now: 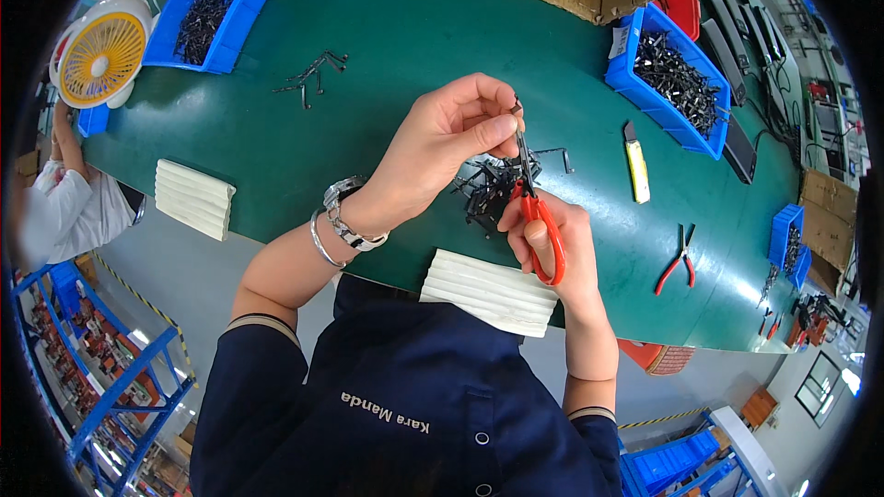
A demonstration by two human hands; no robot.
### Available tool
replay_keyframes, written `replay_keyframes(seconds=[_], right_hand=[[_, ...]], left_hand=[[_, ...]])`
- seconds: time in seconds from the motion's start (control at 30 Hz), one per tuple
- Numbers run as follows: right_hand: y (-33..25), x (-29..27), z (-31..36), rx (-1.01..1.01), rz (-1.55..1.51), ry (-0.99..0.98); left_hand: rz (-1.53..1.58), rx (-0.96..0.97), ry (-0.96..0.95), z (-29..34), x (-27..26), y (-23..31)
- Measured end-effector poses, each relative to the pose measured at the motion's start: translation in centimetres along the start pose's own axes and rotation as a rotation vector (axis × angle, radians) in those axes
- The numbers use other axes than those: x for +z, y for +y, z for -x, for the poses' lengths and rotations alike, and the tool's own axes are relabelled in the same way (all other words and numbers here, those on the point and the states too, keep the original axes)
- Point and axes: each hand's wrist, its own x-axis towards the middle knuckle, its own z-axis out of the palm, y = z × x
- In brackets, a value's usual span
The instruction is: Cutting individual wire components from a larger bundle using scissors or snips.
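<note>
My left hand [460,129] pinches a small black part [517,107] between thumb and fingertips above the table. My right hand [564,237] is wrapped round red-handled scissors [545,237], whose dark blades point up and meet the part at my left fingertips. Whether the blades are closed on the part is too small to tell. Below and behind the hands lies a loose pile of thin black parts [488,186], partly covered by them. A white ridged pad [488,293] lies at the table's near edge, just below my right hand.
Blue bins of black parts stand at the back left [241,23] and right [622,74]. A yellow utility knife [637,166] and red-handled pliers [678,262] lie on the right. Several black parts [313,78], another white pad [193,198] and a fan [101,51] are left. A person [78,207] sits far left.
</note>
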Motion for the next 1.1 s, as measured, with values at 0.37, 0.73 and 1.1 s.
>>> replay_keyframes(seconds=[0.37,0.73,1.1], right_hand=[[-0.6,0.2,-0.2,0.003,0.154,0.07],[-0.4,-2.4,-1.0,0.043,0.192,0.447],[2.1,-3.2,-2.1,0.016,1.284,0.558]], left_hand=[[-0.098,0.053,-0.009,0.0,0.1,-0.1],[-0.725,0.173,0.158,-0.9,-2.5,3.1],[-1.598,0.413,0.466,-1.2,-5.4,3.7]])
